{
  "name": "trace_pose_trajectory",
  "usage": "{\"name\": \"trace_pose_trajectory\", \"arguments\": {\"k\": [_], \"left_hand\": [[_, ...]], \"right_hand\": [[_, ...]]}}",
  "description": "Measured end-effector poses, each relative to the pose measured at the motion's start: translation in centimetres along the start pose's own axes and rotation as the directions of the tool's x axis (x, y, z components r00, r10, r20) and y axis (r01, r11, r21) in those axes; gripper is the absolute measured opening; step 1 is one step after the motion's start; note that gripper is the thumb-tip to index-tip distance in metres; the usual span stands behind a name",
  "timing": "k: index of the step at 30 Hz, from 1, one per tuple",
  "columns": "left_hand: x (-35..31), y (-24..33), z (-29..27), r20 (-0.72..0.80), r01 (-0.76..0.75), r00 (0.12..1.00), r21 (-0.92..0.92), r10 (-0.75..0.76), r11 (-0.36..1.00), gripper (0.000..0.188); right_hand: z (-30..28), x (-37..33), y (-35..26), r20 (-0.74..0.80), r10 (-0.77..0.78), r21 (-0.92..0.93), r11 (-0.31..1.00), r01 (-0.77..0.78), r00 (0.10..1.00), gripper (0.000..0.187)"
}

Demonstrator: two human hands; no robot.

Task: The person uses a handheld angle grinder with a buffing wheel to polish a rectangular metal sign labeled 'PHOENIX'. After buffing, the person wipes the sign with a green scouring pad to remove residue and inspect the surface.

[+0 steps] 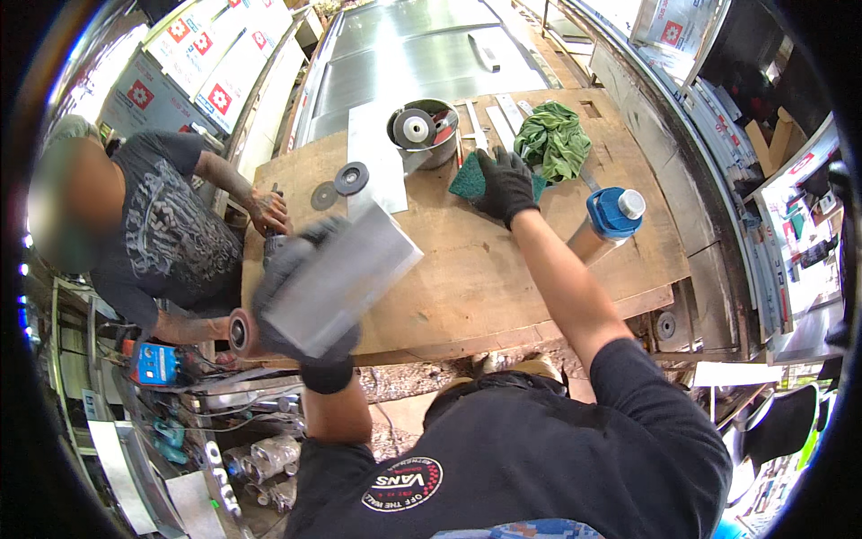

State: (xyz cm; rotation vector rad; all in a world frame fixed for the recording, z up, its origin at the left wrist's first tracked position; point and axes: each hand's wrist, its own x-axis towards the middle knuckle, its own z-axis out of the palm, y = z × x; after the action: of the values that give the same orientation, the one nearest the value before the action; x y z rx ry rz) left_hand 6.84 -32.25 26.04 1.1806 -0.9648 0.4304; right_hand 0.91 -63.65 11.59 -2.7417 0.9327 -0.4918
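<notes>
My left hand (280,274), in a dark glove, grips a grey sheet-metal piece (346,280) with a folded edge and holds it tilted above the near left of the table. Motion smears the hand and part of the metal. Farther off, my right hand (505,187), gloved too, has its fingers closed over a green scouring pad (466,177) at the tabletop. Part of the pad sticks out on either side of the glove. A crumpled green cloth (554,141) lies just beyond this hand.
On the wooden table (467,278) stand a blue-lidded bottle (613,216) and a metal pot (435,157) with grinding discs. Another disc (351,178) and flat metal strips (503,128) lie nearby. At the left, a co-worker's hand (268,213) rests near the table edge, beside a power tool.
</notes>
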Motion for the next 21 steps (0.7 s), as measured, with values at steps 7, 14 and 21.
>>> {"name": "trace_pose_trajectory", "arguments": {"k": [7,14,21], "left_hand": [[-2.0,0.7,2.1,0.474,-0.320,0.846,0.088,0.243,0.943,0.032],[-2.9,1.5,1.5,0.501,-0.302,0.842,0.127,0.202,0.945,0.036],[-4.1,2.7,1.2,0.456,-0.376,0.847,0.153,0.272,0.914,0.036]], "right_hand": [[3.1,5.4,3.4,0.485,0.230,-0.266,0.958,-0.108,0.843,0.145],[1.0,2.0,0.6,0.310,0.225,0.008,0.971,-0.240,0.924,0.143],[-6.8,-5.9,-3.2,-0.445,0.077,0.594,0.771,0.230,0.892,0.117]]}}
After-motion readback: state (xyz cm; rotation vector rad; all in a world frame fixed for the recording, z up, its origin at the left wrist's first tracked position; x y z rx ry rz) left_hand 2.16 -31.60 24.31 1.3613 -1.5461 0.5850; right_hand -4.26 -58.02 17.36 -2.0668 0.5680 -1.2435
